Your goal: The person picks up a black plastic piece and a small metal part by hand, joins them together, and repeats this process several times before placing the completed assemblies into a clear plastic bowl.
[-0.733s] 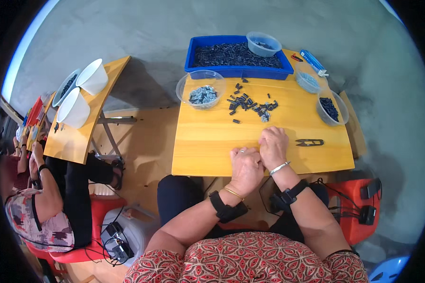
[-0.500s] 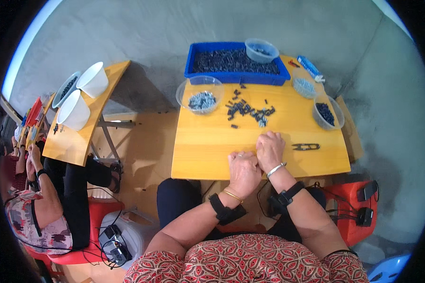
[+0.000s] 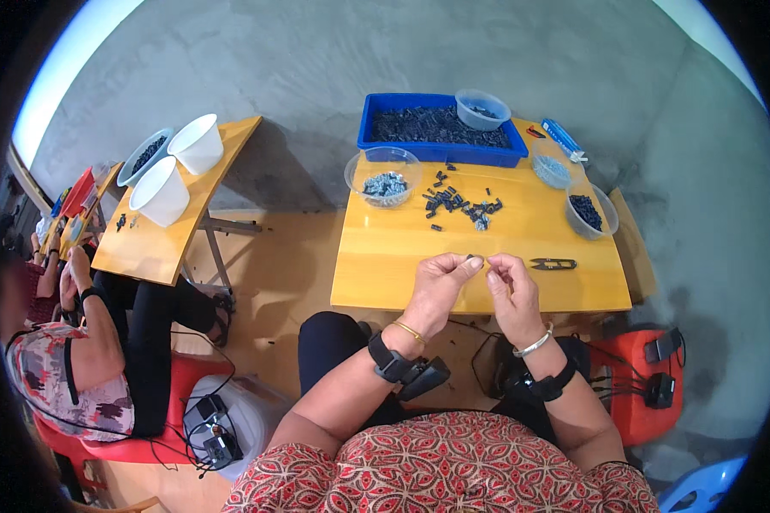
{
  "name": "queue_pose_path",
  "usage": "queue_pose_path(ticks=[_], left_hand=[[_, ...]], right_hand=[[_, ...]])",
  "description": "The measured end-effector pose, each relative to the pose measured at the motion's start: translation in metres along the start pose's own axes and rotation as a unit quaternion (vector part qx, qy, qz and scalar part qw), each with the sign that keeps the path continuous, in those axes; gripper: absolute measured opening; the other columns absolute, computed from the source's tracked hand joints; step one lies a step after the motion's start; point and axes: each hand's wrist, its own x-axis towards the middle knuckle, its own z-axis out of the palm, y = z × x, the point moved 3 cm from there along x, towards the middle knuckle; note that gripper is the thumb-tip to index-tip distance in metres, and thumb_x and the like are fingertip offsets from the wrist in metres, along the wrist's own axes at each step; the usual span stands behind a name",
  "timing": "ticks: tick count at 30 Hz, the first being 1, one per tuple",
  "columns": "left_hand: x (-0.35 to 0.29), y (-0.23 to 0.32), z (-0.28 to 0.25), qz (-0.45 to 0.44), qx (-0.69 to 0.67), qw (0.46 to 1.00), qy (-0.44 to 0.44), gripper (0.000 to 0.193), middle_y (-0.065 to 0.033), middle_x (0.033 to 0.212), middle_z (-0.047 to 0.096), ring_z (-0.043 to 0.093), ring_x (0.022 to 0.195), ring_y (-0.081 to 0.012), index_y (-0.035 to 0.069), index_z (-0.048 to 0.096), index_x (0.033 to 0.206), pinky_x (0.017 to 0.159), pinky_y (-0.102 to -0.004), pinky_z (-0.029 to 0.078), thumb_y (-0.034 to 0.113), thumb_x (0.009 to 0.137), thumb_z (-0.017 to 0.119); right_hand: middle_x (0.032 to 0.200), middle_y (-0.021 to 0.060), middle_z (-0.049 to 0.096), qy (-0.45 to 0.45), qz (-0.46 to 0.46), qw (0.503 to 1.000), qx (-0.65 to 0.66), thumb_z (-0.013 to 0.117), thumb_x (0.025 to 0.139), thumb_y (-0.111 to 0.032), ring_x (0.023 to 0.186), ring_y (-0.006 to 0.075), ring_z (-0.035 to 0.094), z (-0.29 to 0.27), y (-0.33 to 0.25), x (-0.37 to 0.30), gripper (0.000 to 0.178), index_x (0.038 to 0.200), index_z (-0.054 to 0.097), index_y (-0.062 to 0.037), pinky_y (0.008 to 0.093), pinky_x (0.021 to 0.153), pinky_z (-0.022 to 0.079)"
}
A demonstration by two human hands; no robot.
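My left hand [image 3: 436,289] is raised over the front edge of the yellow table, its thumb and fingers pinching a small black plastic part [image 3: 474,256]. Close beside it, the fingertips of my right hand [image 3: 515,292] are drawn together; whatever they grip is too small to make out. Beyond my hands lies a loose pile of small black parts [image 3: 453,202], with a few small grey pieces [image 3: 482,223] at its near right side. Black thread snips [image 3: 553,264] rest on the table to the right, touched by neither hand.
At the back stands a blue tray [image 3: 445,154] of black parts, holding a clear bowl [image 3: 482,109]. A bowl of grey pieces [image 3: 385,183] is left; a pale tub [image 3: 551,169] and a bowl of black parts [image 3: 587,210] are right. A co-worker [image 3: 103,342] sits at another table [image 3: 145,248].
Both hands have come up and slightly apart from where they were pressed together, so the black part now shows in the left fingertips. The whole view has shifted a little.
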Motion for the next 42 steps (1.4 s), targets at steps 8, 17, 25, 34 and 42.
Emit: queue_pose_path(ticks=[8, 17, 25, 34, 42], left_hand=[[-0.031, 0.013, 0.018, -0.051, -0.132, 0.986, -0.083, 0.013, -0.0012, 0.073, 0.057, 0.048, 0.066, -0.0085, 0.003, 0.06, 0.079, 0.066, -0.0232, 0.041, 0.015, 0.082, 0.056], [-0.052, 0.032, 0.017, -0.009, -0.035, 0.995, -0.091, 0.011, -0.0013, 0.073, 0.058, 0.051, 0.063, -0.0072, 0.003, 0.06, 0.083, 0.06, -0.021, 0.044, 0.013, 0.081, 0.058], [-0.056, 0.037, 0.012, 0.037, -0.048, 0.995, -0.082, 0.01, -0.0017, 0.072, 0.059, 0.053, 0.063, -0.0072, 0.002, 0.061, 0.084, 0.059, -0.0204, 0.045, 0.01, 0.079, 0.06], [-0.054, 0.03, 0.01, 0.008, -0.062, 0.995, -0.076, 0.012, -0.0018, 0.069, 0.058, 0.052, 0.06, -0.0078, 0.002, 0.061, 0.083, 0.057, -0.0207, 0.045, 0.013, 0.08, 0.059], [-0.046, 0.018, 0.009, -0.027, -0.089, 0.993, -0.077, 0.014, -0.0018, 0.068, 0.057, 0.052, 0.058, -0.009, 0.001, 0.06, 0.081, 0.057, -0.0223, 0.046, 0.015, 0.081, 0.058]], right_hand=[[0.075, 0.0139, 0.051, 0.022, -0.157, 0.982, -0.103, 0.052, 0.079, -0.001, 0.066, 0.0273, 0.053, -0.012, -0.039, -0.004, 0.012, 0.09, 0.048, 0.0001, 0.032, 0.058, 0.043], [0.073, 0.0106, 0.052, 0.006, -0.152, 0.987, -0.046, 0.051, 0.081, -0.002, 0.062, 0.0228, 0.053, -0.029, -0.047, -0.008, 0.008, 0.089, 0.051, -0.0011, 0.0277, 0.057, 0.042], [0.075, 0.002, 0.052, 0.012, -0.02, 0.988, 0.154, 0.05, 0.085, -0.007, 0.066, 0.008, 0.049, -0.033, -0.028, -0.009, 0.011, 0.094, 0.052, -0.0009, 0.0202, 0.061, 0.041], [0.082, 0.0013, 0.053, -0.05, 0.001, 0.989, 0.137, 0.054, 0.082, -0.006, 0.074, 0.0072, 0.049, -0.026, -0.035, -0.013, 0.017, 0.098, 0.052, -0.0008, 0.0203, 0.066, 0.041], [0.08, 0.0048, 0.056, -0.044, 0.002, 0.995, 0.094, 0.054, 0.081, -0.006, 0.07, 0.0105, 0.052, -0.025, -0.033, -0.008, 0.014, 0.094, 0.053, 0.0, 0.0226, 0.064, 0.043]])
